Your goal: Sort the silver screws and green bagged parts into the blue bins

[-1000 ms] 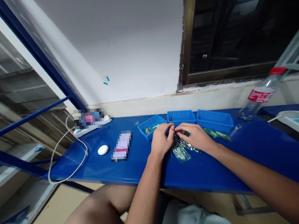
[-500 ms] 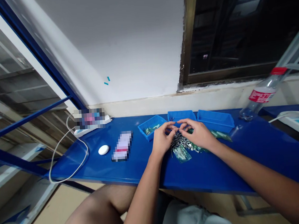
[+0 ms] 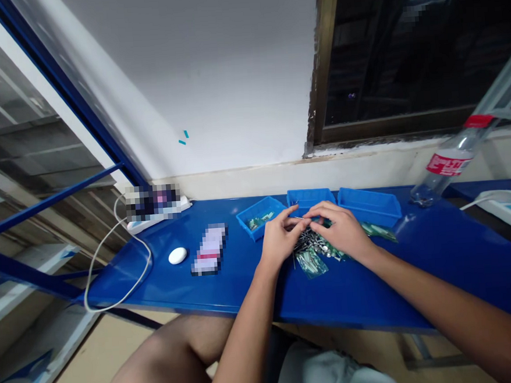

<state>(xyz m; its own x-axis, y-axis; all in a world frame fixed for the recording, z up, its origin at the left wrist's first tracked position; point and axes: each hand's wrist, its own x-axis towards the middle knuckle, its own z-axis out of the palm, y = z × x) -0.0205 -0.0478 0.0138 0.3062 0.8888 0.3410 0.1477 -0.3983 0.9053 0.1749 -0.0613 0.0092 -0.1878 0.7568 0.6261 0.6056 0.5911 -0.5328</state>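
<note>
Above a heap of loose metal screw-like pieces (image 3: 305,243), my left hand (image 3: 280,233) and my right hand (image 3: 341,226) meet fingertip to fingertip. A thin metal rod (image 3: 300,217) lies between them. My right thumb and fingers pinch one end of it; my left thumb and fingers curl round the other end, though their exact contact is too small to see. Under my wrists is a clear bag (image 3: 312,264) of small pale parts. Another greenish bag (image 3: 378,231) lies beyond my right hand.
Behind the heap stand a left blue bin (image 3: 252,229) with small bagged parts, a middle blue bin (image 3: 310,194) and a right blue bin (image 3: 370,204). On the blue table (image 3: 157,289) are a phone (image 3: 209,250), a white oval object (image 3: 178,256), a cable and a plastic bottle (image 3: 446,163).
My hands have come closer together, and the fingertips now meet. The thin metal rod shows more plainly between them. Bins, bags and phone stay in place.
</note>
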